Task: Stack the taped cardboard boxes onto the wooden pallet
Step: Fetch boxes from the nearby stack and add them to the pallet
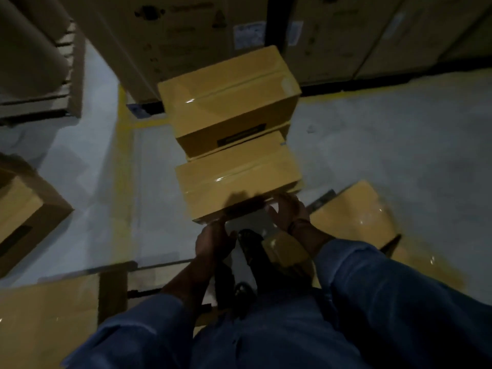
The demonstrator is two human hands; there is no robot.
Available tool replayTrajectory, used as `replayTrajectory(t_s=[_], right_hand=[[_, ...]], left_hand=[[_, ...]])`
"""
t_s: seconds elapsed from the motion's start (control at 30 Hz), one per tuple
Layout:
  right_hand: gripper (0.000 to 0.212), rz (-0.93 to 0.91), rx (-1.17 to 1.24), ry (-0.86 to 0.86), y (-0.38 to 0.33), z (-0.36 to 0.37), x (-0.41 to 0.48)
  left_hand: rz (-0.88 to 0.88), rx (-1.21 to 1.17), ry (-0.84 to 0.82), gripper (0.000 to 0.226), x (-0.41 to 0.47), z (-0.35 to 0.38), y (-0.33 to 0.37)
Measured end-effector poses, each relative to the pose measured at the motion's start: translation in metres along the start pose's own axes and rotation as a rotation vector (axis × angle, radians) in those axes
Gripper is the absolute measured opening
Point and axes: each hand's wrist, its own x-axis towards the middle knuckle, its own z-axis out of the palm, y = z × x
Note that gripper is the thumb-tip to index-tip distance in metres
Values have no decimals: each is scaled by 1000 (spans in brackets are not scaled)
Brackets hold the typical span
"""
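Two taped cardboard boxes stand ahead of me on the grey floor. The nearer box (237, 182) has shiny tape along its top, and the farther box (229, 102) sits higher behind it. My left hand (213, 242) reaches up to the lower left corner of the nearer box's front face, touching it. My right hand (287, 213) lies with spread fingers against the front right corner of the same box. What looks like wooden pallet slats (149, 275) shows dimly at the lower left, with a flat box top (48, 320) beside them.
Another taped box (354, 219) lies on the floor at my right and a smaller one (287, 253) under my right forearm. A box (24, 217) sits at the left edge. Large cartons (186, 35) wall off the back. A yellow floor line (125, 155) runs past.
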Motion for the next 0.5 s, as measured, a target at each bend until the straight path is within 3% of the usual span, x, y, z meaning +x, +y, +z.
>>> replayTrajectory(t_s=[0.1, 0.23, 0.4, 0.5], right_hand=[[66, 107, 127, 113, 28, 13, -44], [51, 245, 346, 313, 61, 36, -116], [49, 470, 479, 382, 120, 79, -164], [43, 567, 494, 389, 164, 106, -160]], left_hand=[[76, 30, -53, 55, -3, 15, 30], [171, 58, -128, 49, -15, 48, 72], [393, 145, -175, 65, -19, 119, 94], [498, 227, -224, 61, -1, 161, 107]])
